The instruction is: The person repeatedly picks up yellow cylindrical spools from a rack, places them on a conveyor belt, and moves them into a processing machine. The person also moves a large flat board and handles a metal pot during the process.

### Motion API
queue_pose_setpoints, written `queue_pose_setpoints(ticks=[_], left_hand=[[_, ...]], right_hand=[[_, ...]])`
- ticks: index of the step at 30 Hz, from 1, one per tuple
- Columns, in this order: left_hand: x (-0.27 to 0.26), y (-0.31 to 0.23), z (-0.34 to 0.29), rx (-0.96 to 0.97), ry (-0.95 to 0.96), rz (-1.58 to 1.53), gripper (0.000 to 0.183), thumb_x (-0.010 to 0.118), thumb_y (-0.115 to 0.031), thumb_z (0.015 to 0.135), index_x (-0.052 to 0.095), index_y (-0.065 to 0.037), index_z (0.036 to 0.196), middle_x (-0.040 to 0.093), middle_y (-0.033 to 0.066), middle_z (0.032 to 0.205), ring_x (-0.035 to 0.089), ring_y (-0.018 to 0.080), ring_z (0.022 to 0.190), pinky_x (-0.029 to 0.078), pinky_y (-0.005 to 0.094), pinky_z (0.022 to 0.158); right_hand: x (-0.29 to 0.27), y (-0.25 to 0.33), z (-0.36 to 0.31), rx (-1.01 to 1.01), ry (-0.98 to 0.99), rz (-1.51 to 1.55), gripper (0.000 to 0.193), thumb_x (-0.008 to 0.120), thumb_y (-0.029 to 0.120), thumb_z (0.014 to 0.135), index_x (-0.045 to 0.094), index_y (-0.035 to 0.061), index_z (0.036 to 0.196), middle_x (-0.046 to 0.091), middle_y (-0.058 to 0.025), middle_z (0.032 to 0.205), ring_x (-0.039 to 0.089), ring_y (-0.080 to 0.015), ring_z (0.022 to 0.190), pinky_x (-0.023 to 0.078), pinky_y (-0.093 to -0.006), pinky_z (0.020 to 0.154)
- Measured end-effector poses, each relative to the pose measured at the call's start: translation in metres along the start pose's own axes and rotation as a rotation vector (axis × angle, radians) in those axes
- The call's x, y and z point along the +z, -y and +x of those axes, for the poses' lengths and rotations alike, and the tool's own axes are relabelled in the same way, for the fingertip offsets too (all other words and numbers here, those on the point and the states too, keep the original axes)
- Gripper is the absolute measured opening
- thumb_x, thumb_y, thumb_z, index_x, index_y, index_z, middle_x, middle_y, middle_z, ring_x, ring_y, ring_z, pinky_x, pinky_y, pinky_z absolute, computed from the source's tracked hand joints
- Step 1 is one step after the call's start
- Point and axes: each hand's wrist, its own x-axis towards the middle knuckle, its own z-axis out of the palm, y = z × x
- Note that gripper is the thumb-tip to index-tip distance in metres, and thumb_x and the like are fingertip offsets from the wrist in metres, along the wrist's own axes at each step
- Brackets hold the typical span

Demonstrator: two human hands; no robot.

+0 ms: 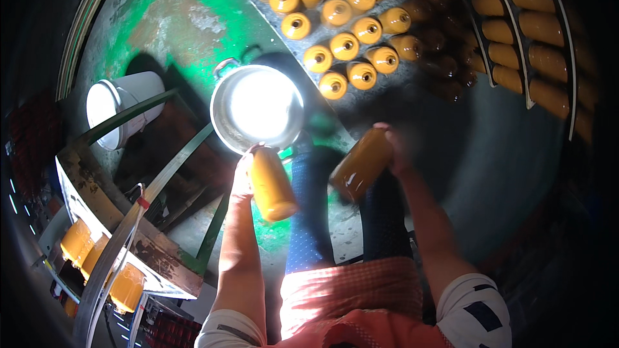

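My left hand (243, 177) is closed around the top end of a glossy yellow-orange bottle-shaped vessel (271, 183). That vessel tilts over my knee, with its wide end toward me. In my right hand (397, 149) is a second vessel of the same kind (363, 164), gripped at its upper end and leaning to the left. Just beyond my left hand stands a round metal pot (217, 113) with side handles. Strong glare hides what is inside it. The two held vessels are apart from each other and from the pot.
Rows of matching yellow-orange vessels (345, 46) stand on the floor ahead, and more fill slatted racks (506, 29) at the far right. A white bucket (143, 93) lies tilted at the left. Near it, a worn wooden frame (151, 245) stands beside several yellow vessels (127, 288).
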Motion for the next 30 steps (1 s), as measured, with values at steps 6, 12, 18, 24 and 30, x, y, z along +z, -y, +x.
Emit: queue_pose_setpoints(ticks=[6, 12, 18, 24, 30], left_hand=[[0.073, 0.062, 0.078, 0.369, 0.058, 0.962, 0.047, 0.08, -0.009, 0.075, 0.071, -0.011, 0.121, 0.062, 0.0112, 0.125, 0.059, 0.0215, 0.115, 0.048, 0.0354, 0.101], [0.139, 0.153, 0.16, 0.963, 0.053, 1.51, 0.04, 0.082, -0.011, 0.063, 0.078, -0.025, 0.1, 0.053, 0.0059, 0.132, 0.051, 0.0326, 0.119, 0.049, 0.0399, 0.097], [0.132, 0.19, 0.173, 0.966, 0.108, 1.638, 0.041, 0.079, -0.008, 0.063, 0.079, -0.028, 0.099, 0.049, 0.0022, 0.143, 0.041, 0.0366, 0.13, 0.042, 0.0459, 0.103], [0.119, 0.177, 0.132, 0.812, 0.091, 1.642, 0.039, 0.079, -0.009, 0.068, 0.079, -0.027, 0.102, 0.04, 0.0084, 0.155, 0.042, 0.0365, 0.134, 0.039, 0.0482, 0.102], [0.113, 0.105, 0.157, 0.94, -0.247, 1.653, 0.064, 0.085, -0.008, 0.066, 0.068, -0.023, 0.127, 0.034, 0.0158, 0.156, 0.044, 0.0387, 0.129, 0.041, 0.048, 0.106]], right_hand=[[-0.046, 0.013, 0.032, -0.525, -0.403, -1.033, 0.032, 0.074, 0.019, 0.084, 0.073, 0.013, 0.115, 0.057, -0.0133, 0.125, 0.06, -0.0267, 0.112, 0.048, -0.0395, 0.099], [-0.089, -0.026, 0.093, -0.778, -0.464, -1.251, 0.035, 0.079, 0.023, 0.077, 0.077, 0.0228, 0.111, 0.046, -0.014, 0.139, 0.044, -0.0333, 0.125, 0.038, -0.0429, 0.107], [-0.097, -0.061, 0.086, -0.731, -0.487, -1.271, 0.038, 0.077, 0.015, 0.078, 0.075, 0.0284, 0.114, 0.04, -0.0163, 0.145, 0.038, -0.0378, 0.131, 0.035, -0.0463, 0.11], [-0.088, -0.056, 0.058, -0.705, -0.368, -1.399, 0.043, 0.073, 0.013, 0.078, 0.073, 0.0273, 0.118, 0.033, -0.0166, 0.156, 0.035, -0.0393, 0.137, 0.033, -0.0478, 0.113], [-0.026, -0.009, 0.098, -0.721, -0.096, -1.381, 0.052, 0.073, 0.014, 0.078, 0.067, 0.0247, 0.129, 0.036, -0.0119, 0.156, 0.036, -0.0371, 0.138, 0.032, -0.0461, 0.114]])
